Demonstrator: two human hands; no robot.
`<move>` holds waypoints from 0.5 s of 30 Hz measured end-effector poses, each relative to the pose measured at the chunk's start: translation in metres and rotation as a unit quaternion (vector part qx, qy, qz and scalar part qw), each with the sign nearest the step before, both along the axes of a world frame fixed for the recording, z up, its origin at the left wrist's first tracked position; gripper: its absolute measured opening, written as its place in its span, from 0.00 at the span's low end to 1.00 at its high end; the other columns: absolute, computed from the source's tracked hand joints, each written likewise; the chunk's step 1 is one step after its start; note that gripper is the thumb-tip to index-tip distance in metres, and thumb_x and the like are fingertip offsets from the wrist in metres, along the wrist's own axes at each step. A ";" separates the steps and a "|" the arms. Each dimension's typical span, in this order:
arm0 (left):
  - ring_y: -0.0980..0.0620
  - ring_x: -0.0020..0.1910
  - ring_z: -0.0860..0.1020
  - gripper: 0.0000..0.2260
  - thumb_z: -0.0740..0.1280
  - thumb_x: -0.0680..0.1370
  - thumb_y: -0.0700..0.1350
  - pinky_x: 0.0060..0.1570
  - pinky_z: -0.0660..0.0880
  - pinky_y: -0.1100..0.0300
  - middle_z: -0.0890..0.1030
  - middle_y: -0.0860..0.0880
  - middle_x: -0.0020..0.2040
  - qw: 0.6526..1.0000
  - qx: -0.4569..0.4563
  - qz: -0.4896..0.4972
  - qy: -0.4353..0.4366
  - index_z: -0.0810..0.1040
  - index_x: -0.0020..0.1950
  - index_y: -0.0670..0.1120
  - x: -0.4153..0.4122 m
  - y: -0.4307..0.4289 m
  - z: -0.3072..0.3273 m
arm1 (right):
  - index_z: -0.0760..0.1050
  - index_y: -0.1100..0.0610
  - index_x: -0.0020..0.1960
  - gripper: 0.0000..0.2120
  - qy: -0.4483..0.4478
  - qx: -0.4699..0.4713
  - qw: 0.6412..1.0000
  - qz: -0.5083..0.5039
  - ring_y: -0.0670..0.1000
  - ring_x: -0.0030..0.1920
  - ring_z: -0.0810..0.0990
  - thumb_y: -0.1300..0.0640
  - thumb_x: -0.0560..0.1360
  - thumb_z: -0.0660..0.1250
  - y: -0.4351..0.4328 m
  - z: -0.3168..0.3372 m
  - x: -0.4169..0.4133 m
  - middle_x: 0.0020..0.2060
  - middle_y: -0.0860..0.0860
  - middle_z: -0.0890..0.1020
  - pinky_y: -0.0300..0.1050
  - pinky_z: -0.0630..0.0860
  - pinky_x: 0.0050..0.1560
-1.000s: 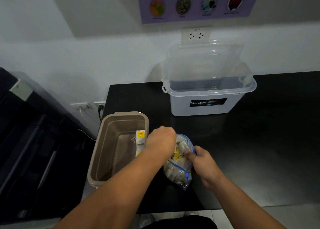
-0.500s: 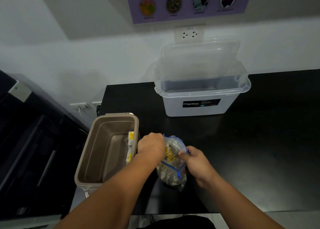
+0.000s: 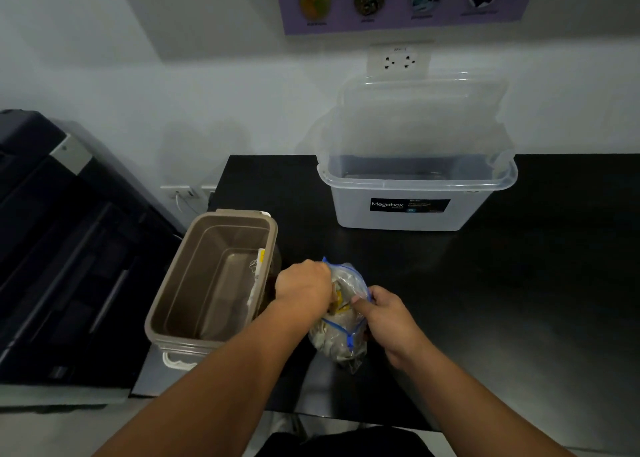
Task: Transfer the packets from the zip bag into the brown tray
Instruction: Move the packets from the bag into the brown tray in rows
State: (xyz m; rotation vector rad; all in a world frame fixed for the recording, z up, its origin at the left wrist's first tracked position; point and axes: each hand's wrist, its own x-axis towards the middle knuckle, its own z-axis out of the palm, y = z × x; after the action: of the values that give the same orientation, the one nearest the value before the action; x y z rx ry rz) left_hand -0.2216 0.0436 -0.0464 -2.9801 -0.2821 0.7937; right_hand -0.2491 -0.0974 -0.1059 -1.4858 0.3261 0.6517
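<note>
A clear zip bag (image 3: 346,349) with a blue seal stands slumped on a black counter (image 3: 519,283), close to the person's edge, its long axis running away from the person and its open mouth at the far end. It bulges with crumpled packets (image 3: 327,335), too tangled to count. The left hand (image 3: 304,288) is pushed into the mouth from the left. Its fingers are curled out of sight inside, so I cannot tell whether its grip has closed on a packet, though a yellow-printed one shows just beside the knuckles. The right hand (image 3: 388,318) pinches the right lip of the bag between thumb and fingers, a closed grip holding the mouth open. The brown tray (image 3: 214,216), a deep rectangular bin, sits just left of the bag at the counter's left end, its long axis also running away from the person. It lies on the left hand's side, so that hand is the nearer one, and the coming move is probably a short carry leftward over the tray's right wall. At least one white-and-yellow packet (image 3: 259,273) already leans against that wall inside. There is one bag, one tray and two hands. Farther back stands one clear storage box (image 3: 412,210), its lid (image 3: 419,117) propped upright behind it, below a wall socket (image 3: 398,61) and a purple poster (image 3: 398,23). A dark cabinet (image 3: 52,248) fills the left.
</note>
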 end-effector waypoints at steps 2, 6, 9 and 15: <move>0.47 0.51 0.82 0.11 0.65 0.80 0.45 0.51 0.81 0.51 0.81 0.45 0.54 0.999 -0.020 0.019 -0.017 0.78 0.61 0.45 -0.001 0.000 0.003 | 0.80 0.59 0.55 0.05 -0.001 0.000 1.000 0.004 0.56 0.48 0.88 0.59 0.83 0.67 -0.003 -0.001 0.001 0.47 0.57 0.88 0.52 0.85 0.47; 0.49 0.47 0.82 0.09 0.70 0.74 0.47 0.51 0.81 0.53 0.83 0.49 0.49 0.987 -0.125 0.077 -0.062 0.83 0.54 0.50 -0.001 0.012 0.017 | 0.80 0.60 0.53 0.04 -0.014 -0.009 1.000 0.003 0.54 0.47 0.87 0.60 0.82 0.67 -0.008 -0.002 0.005 0.47 0.57 0.87 0.51 0.84 0.49; 0.52 0.46 0.81 0.07 0.71 0.73 0.43 0.46 0.77 0.59 0.82 0.53 0.45 0.962 -0.229 0.105 -0.103 0.79 0.46 0.55 -0.002 0.024 0.025 | 0.80 0.60 0.54 0.04 -0.016 -0.017 1.000 0.004 0.56 0.50 0.87 0.59 0.82 0.68 -0.009 -0.001 0.007 0.48 0.57 0.87 0.55 0.84 0.53; 0.58 0.49 0.82 0.09 0.70 0.77 0.41 0.56 0.78 0.61 0.85 0.56 0.46 0.938 -0.325 0.095 -0.073 0.85 0.42 0.55 -0.002 0.038 0.037 | 0.80 0.58 0.54 0.04 -0.017 -0.024 1.000 -0.001 0.55 0.50 0.87 0.59 0.82 0.67 -0.001 0.004 0.009 0.48 0.56 0.88 0.54 0.85 0.52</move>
State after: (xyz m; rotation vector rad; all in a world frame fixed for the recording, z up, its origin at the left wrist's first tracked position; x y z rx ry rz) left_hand -0.2234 0.0814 -0.0094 -3.6910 -0.3839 0.8094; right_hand -0.2405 -0.0985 -0.1018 -1.5407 0.3182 0.6205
